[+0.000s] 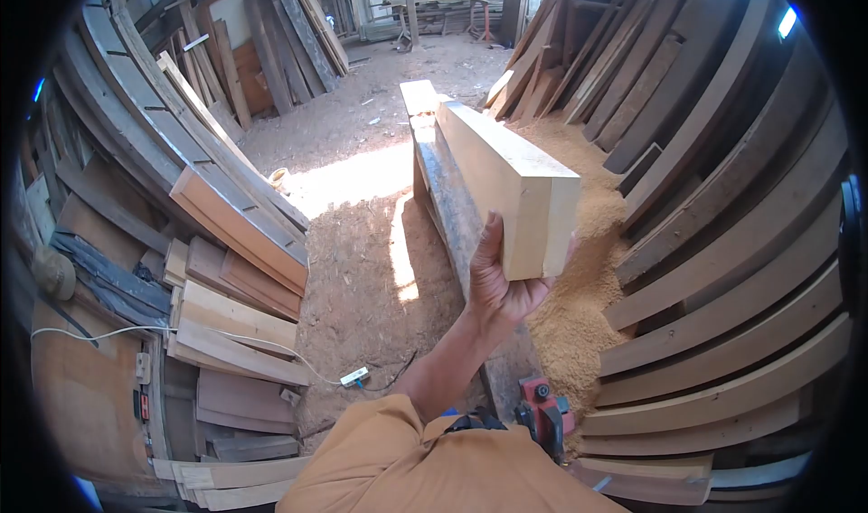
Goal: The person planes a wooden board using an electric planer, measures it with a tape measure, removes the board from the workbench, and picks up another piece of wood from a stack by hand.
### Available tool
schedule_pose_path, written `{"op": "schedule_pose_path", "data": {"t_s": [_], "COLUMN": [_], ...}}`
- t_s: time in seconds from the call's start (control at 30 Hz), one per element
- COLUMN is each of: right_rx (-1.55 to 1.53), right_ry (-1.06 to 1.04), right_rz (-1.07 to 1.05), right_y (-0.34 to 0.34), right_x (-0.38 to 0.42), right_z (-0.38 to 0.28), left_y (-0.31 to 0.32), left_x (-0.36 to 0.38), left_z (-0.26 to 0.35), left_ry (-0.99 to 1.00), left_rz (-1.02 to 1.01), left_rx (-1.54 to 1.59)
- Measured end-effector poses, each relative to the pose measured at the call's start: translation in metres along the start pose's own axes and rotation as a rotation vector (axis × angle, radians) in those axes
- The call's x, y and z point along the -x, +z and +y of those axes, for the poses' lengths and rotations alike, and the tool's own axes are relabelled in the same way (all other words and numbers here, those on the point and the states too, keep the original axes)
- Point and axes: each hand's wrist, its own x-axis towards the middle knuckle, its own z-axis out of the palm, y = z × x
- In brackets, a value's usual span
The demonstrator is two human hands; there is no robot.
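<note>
A thick, pale wooden beam [493, 160] slants up toward me over the narrow workbench [461, 224], its near end raised and its far end low by the bench's far part. My left hand [508, 287] supports that near end from below, palm up, thumb on the left face and fingertips showing at the right edge. Another pale piece of wood [418, 95] lies at the bench's far end. Close to my body, a red power planer [547, 414] sits at the near end of the bench. My right hand is out of view.
Sawdust [579, 305] is heaped along the bench's right side. Leaning boards [723, 332] line the right, and stacked boards [240, 323] the left. A white power strip [355, 376] with cords lies on the dirt floor [348, 287]. A wooden table [443, 2] stands far back.
</note>
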Motion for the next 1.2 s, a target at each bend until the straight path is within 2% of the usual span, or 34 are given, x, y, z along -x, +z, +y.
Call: {"op": "schedule_pose_path", "data": {"t_s": [0.4,0.53,0.6,0.67,0.77,0.8,0.87,0.93,1.0,1.07,1.13,1.17,1.2], "right_rx": [-0.010,0.047,0.044,0.011,-0.090,-0.158,-0.313,-0.563,-0.744,-0.618,-0.297,-0.138,-0.105], "right_ry": [-0.083,-0.275,-0.212,-0.392,-0.612,-0.643,-0.864,-0.873,-0.792,-0.857,-1.096,-1.090,-1.001], "right_rz": [0.050,0.391,0.529,0.638,0.515,0.435,0.239,-0.086,-0.402,-0.466,-0.391,-0.235,-0.234], "right_y": [0.008,-0.009,-0.037,-0.059,-0.079,-0.081,-0.070,-0.054,-0.045,-0.021,0.002,0.026,0.036], "right_x": [-0.014,-0.054,-0.034,-0.011,0.005,0.026,0.029,0.064,0.123,0.153,0.175,0.161,0.160], "right_z": [0.022,0.024,-0.027,-0.083,-0.163,-0.196,-0.243,-0.293,-0.330,-0.351,-0.367,-0.366,-0.363], "left_y": [-0.010,-0.009,-0.012,-0.020,-0.040,-0.049,-0.074,-0.128,-0.182,-0.219,-0.228,-0.232,-0.241], "left_x": [0.016,0.020,0.024,0.030,0.056,0.067,0.096,0.132,0.169,0.200,0.221,0.232,0.245], "left_z": [0.009,0.013,0.014,0.017,0.026,0.026,0.023,0.021,0.022,0.024,0.022,0.021,0.021], "left_ry": [0.033,0.043,0.045,0.043,-0.112,-0.141,-0.199,-0.137,-0.084,-0.034,-0.041,-0.045,-0.057], "left_rz": [0.029,0.030,0.051,0.069,0.036,0.081,0.172,0.274,0.378,0.479,0.586,0.641,0.658], "left_rx": [-0.029,-0.026,-0.025,-0.040,-0.048,-0.033,-0.005,-0.027,-0.047,-0.066,-0.155,-0.199,-0.200]}}
